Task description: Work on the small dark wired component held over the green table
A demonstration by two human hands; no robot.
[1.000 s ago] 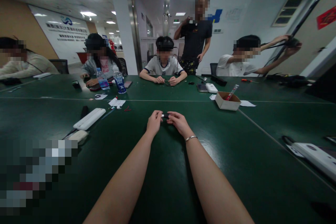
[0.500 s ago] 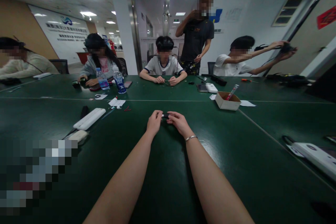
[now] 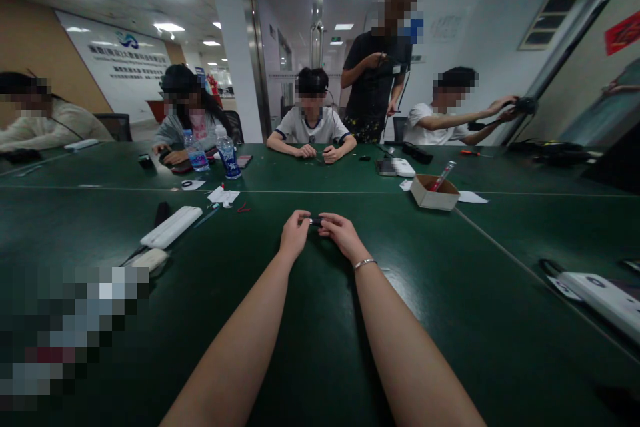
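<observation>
Above the green table, my left hand (image 3: 295, 233) and my right hand (image 3: 341, 232) meet over a small black stick-like piece with a silver end (image 3: 315, 221). The left fingertips pinch its silver end, while those of the right close on the black part. The piece lies roughly level between them. Fingers cover both of its ends, and it is too small for me to tell its exact kind. A silver bracelet (image 3: 365, 263) circles my right wrist.
A small open box (image 3: 434, 195) with a red tube stands ahead to the right. White power strips (image 3: 171, 227) lie left, and another (image 3: 603, 297) right. Two bottles (image 3: 229, 159) and paper scraps (image 3: 223, 196) sit ahead left. Several people are around the far side.
My hands and the piece stay almost still. Across the table, the standing person has lowered a raised hand, and the person at right has brought a dark object lower and closer.
</observation>
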